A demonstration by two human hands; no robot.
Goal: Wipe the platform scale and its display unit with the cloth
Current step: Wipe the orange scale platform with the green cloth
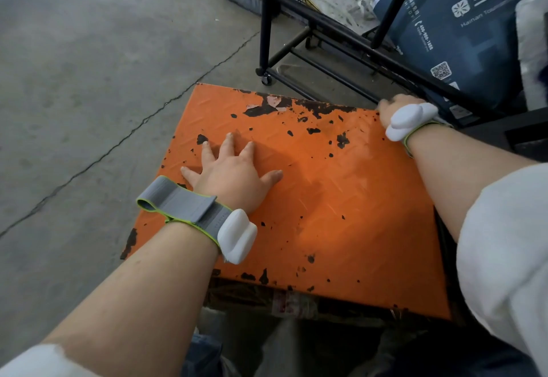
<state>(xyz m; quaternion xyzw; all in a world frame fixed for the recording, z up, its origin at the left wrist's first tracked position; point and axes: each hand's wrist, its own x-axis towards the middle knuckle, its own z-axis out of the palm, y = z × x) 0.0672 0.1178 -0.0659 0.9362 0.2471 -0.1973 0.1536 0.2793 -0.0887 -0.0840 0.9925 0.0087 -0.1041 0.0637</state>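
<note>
While no cloth shows anywhere, left hand [231,172] lies flat, fingers [226,142] spread and released, holding nothing, on the orange platform scale [341,199] on the floor. Plate beyond those fingers is chipped, rust-spotted; faint smears to their right, wiped or not I cannot tell. Right hand [394,110] at the far right corner, past the left fingers; whether it grips the edge, cannot tell. Display unit not visible. Judged: wiping largely still to do

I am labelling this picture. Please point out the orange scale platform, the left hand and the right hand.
orange scale platform [341,199]: head view, bare painted top, near centre.
left hand [234,175]: head view, back of the hand, flat on the platform.
right hand [388,110]: head view, knuckles at the far right corner.
</note>
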